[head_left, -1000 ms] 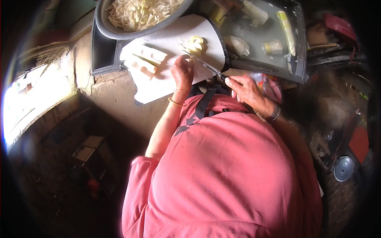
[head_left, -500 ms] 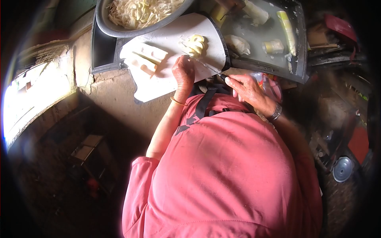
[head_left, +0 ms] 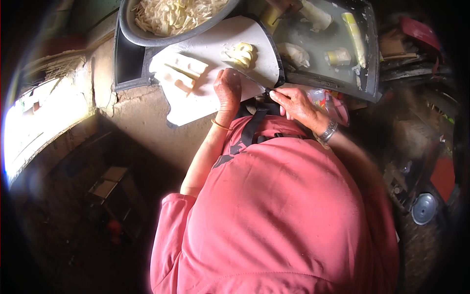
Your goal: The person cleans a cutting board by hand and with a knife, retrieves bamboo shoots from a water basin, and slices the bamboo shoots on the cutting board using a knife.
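My right hand is closed round the black handle of a knife, whose blade points up and left over the white cutting board. My left hand rests on the board near the blade tip with its fingers curled; what they hold, if anything, is hidden. Just above the blade lie pale yellow slices. Left of my left hand are cream-coloured split pieces. A grey basin of pale shredded strips stands at the board's upper edge.
Right of the board, a dark-rimmed tray holds several pale stalk pieces, among them a long yellow-green one. A plastic bag lies under the tray's near edge. A round metal lid is low at the right.
My right hand has moved a little left with the knife, and the blade now lies closer to my left hand. My left hand has barely shifted.
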### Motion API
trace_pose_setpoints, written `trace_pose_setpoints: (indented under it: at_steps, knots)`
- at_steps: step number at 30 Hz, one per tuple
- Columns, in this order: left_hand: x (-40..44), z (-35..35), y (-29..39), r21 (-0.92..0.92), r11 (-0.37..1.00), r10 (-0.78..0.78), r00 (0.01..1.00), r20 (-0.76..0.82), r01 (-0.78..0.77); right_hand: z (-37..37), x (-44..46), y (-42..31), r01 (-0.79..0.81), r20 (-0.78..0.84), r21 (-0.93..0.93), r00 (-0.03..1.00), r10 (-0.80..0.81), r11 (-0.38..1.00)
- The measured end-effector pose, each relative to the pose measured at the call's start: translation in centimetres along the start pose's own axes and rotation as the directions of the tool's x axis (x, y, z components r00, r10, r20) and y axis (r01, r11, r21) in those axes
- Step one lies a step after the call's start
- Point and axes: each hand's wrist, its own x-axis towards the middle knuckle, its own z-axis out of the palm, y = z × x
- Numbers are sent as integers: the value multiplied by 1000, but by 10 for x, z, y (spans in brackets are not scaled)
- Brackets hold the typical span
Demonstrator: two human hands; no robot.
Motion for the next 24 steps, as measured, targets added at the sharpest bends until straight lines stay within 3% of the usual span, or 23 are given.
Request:
trace_pose_setpoints:
  at_steps: [5, 8, 10, 11, 13, 14, 16, 21, 24]
  knots:
    - [-2, 1, -5, 30, 1000, -1, 1000, 1, 1, 0, -4, 1, 22, -15, 89, 1000, -21, 996]
    - [-6, -4, -4, -91, 996, 1, 1000, -32, -4, -14, -23, -18, 59, -31, 165, 998, -55, 985]
    - [-5, -9, 4, -194, 944, -257, 963, 78, 267, -27, -27, -21, -20, -105, 175, 994, 39, 984]
    - [-4, -9, 5, -195, 944, -256, 964, 70, 264, -34, -23, -15, -39, -119, 194, 991, 63, 980]
    - [2, -8, 7, -9, 996, -89, 995, 33, 90, -48, -9, 3, -73, -142, 236, 984, 109, 969]
    - [6, -8, 10, -9, 996, -88, 996, 23, 88, -54, -1, 13, -92, -140, 232, 982, 126, 968]
    - [19, -9, 21, 145, 964, -245, 954, 171, 222, -61, 10, 20, -81, -111, 291, 987, 117, 953]
    - [46, -1, 11, 108, 948, -318, 915, 249, 300, -63, 32, 36, -102, -34, 409, 991, 127, 907]
    - [57, 17, -14, -51, 926, -342, 890, 300, 373, -55, 42, 40, -107, 6, 441, 993, 117, 891]
